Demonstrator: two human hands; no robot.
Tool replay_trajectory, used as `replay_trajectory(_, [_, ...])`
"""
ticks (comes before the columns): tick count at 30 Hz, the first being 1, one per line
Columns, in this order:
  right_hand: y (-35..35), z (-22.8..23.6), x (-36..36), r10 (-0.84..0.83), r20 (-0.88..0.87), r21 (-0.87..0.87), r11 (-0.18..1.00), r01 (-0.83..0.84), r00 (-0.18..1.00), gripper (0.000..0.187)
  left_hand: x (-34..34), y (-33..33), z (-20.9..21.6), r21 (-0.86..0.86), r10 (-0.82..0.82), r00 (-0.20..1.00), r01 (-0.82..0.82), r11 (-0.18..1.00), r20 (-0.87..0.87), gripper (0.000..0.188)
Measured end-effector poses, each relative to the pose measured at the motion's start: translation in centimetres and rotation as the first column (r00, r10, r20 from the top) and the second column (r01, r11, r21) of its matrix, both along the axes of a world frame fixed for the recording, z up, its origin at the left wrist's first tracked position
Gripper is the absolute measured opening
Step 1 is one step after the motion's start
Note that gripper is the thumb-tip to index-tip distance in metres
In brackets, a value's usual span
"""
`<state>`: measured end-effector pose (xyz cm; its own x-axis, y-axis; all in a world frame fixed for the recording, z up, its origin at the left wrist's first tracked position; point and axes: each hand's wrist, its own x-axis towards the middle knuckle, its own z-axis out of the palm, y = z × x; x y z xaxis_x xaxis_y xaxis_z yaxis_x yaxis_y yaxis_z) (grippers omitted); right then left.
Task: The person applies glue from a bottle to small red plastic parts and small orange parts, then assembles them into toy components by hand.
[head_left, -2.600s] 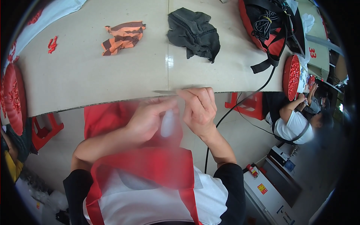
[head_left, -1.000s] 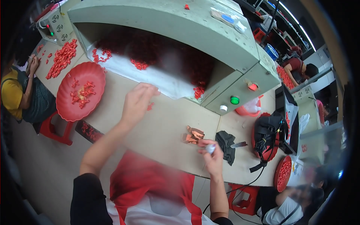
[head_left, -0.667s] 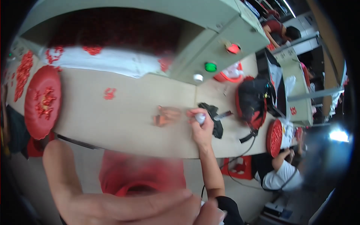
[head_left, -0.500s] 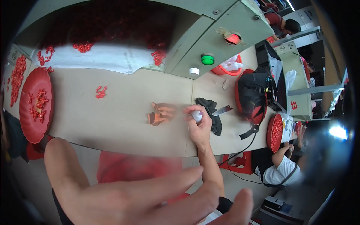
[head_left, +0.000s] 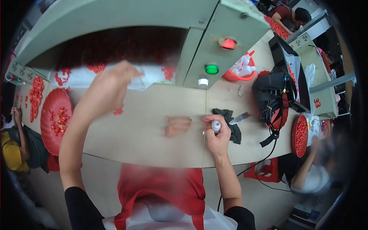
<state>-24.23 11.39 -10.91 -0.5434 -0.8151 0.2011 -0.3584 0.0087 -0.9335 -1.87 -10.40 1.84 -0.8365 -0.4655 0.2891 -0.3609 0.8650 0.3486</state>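
Observation:
My right hand [head_left: 217, 138] rests on the table, fingers wrapped round a small white bottle [head_left: 216, 125] whose purplish tip points up. Just right of it lie a crumpled black cloth [head_left: 234, 135] and a metal blade [head_left: 240, 117]. My left hand [head_left: 109, 88] is raised in front of the machine opening, smeared by motion, so its fingers do not show clearly. Below it, small red pieces [head_left: 118, 110] lie on the table, partly hidden. Orange-brown strips [head_left: 178, 125] sit between my two hands, left of the bottle.
A pale green machine [head_left: 161, 13] with lit buttons stands ahead, red pieces on its white sheet [head_left: 143, 82]. At left is a scalloped red tray [head_left: 46, 115]; at right, a red basket of bottles [head_left: 241, 74], a black bag [head_left: 268, 92] and a cable. People sit on both sides.
My left hand has moved from close to the camera, fingers spread, forward to the machine opening. My right hand keeps the bottle at the same spot. The view has shifted, now showing my red apron.

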Motion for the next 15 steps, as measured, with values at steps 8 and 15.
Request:
replay_trajectory(8, [-0.1, 0.3, 0.8, -0.247, -0.063, -0.128, 0.963, 0.237, 0.967, 0.024, -0.5, -21.9, -12.3, -0.459, 0.332, 0.928, -0.372, 0.807, -0.169, 0.03])
replay_trajectory(15, [0.5, 0.2, -0.2, -0.239, -0.075, -0.139, 0.964, 0.227, 0.968, 0.027, -1.7, -21.3, -12.3, -0.302, 0.442, 0.892, -0.398, 0.866, 0.093, 0.021])
